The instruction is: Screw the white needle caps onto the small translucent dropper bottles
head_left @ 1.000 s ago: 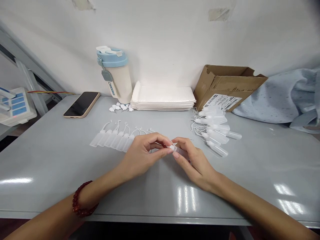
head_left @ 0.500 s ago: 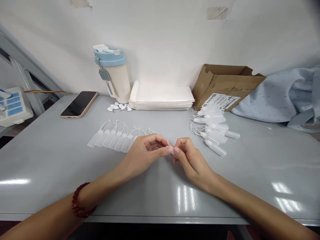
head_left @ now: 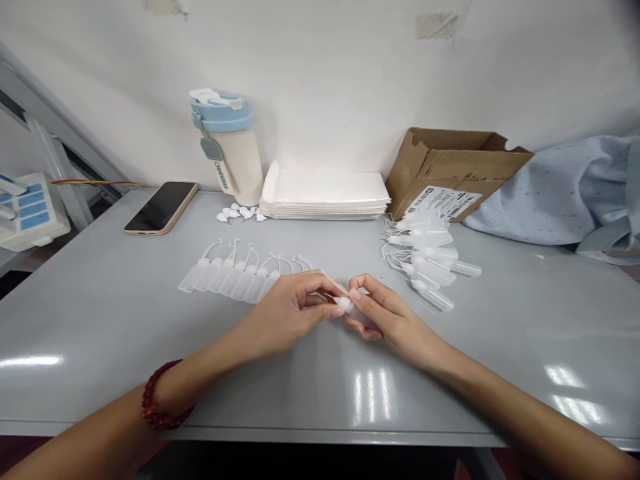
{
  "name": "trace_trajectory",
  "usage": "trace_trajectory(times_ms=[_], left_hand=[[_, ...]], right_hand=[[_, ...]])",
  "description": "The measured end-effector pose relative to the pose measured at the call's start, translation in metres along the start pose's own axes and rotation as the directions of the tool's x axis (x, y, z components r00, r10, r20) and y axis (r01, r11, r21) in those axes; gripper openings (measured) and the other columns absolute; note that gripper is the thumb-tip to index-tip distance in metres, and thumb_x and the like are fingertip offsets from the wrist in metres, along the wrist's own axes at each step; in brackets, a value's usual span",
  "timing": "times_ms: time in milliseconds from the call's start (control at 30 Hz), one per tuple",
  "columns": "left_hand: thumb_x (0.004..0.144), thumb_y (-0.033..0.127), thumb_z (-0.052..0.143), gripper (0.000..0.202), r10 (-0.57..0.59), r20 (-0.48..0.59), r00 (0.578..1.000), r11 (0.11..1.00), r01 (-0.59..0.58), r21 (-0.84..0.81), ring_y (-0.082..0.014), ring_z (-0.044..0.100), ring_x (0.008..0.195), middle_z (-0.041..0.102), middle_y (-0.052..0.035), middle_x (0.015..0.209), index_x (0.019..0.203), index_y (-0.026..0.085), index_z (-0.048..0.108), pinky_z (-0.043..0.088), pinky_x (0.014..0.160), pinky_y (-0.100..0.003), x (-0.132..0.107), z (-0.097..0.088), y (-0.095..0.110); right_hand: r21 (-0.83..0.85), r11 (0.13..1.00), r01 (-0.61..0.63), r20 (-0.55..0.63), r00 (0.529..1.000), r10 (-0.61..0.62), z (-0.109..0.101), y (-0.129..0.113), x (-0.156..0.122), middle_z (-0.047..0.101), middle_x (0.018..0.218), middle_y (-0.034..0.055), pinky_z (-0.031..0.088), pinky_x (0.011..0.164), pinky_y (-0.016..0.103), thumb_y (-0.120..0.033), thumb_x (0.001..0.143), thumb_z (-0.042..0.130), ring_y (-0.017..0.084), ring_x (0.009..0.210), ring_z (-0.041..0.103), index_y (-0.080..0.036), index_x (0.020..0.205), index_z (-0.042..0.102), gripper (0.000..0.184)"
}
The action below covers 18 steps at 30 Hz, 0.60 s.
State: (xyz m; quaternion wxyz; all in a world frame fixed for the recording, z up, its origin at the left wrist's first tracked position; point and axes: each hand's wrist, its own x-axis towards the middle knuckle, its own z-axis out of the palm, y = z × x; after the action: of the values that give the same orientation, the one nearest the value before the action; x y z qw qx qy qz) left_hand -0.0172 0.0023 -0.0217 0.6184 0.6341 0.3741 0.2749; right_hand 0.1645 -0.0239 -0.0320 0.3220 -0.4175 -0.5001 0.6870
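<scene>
My right hand (head_left: 383,310) is wrapped round the translucent body of a small plastic squeeze bottle (head_left: 361,316), whose white nozzle end points left. At that end, my left hand (head_left: 300,303) pinches the white cap of the bottle between thumb and fingers. A thin needle-like tip shows in front of the nozzle, inside the curl of the left fingers. Beyond the left hand lies a row of similar flat bottles (head_left: 225,277) with curved white straps. More bottles lie in a loose heap (head_left: 427,260) beyond the right hand.
Small white nozzle tips (head_left: 241,212) lie before a blue-lidded tumbler (head_left: 235,160). Stacked white paper sheets (head_left: 325,193), a cardboard box (head_left: 450,170) and a pale blue cloth bag (head_left: 545,193) line the wall. A phone (head_left: 161,207) lies at the left.
The fingers have shifted and the squeeze bottle between my hands now shows, with its nozzle and needle tip in sight. My right hand has opened round the bottle's body a little.
</scene>
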Motion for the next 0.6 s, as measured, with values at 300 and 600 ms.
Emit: trace_trajectory(times_ms=[300, 600], left_hand=[[0.080, 0.035, 0.065, 0.018, -0.073, -0.006, 0.997, 0.994, 0.073, -0.079, -0.0157, 0.066, 0.079, 0.071, -0.0017, 0.083, 0.088, 0.019, 0.069, 0.051, 0.082, -0.030, 0.0037, -0.0021, -0.0040], [0.084, 0.025, 0.057, 0.016, 0.002, 0.027, 1.000, 0.994, -0.005, 0.109, -0.0171, 0.064, 0.085, 0.068, -0.0037, 0.088, 0.090, 0.017, 0.069, 0.051, 0.078, -0.028, -0.0001, -0.0007, 0.0043]], right_hand=[[-0.121, 0.988, 0.099, -0.034, 0.994, -0.104, 0.0029, 0.0034, -0.0026, 0.044, 0.063, -0.0062, 0.028, 0.053, 0.022, -0.044, 0.095, 0.039, 0.008, 0.057, 0.036, -0.022, 0.087, 0.035, 0.024], [-0.105, 0.994, 0.039, -0.038, 0.998, -0.043, 0.0037, 0.0023, -0.0034, 0.041, 0.062, -0.0066, 0.027, 0.052, 0.022, -0.046, 0.094, 0.038, 0.009, 0.056, 0.034, -0.022, 0.086, 0.034, 0.026]])
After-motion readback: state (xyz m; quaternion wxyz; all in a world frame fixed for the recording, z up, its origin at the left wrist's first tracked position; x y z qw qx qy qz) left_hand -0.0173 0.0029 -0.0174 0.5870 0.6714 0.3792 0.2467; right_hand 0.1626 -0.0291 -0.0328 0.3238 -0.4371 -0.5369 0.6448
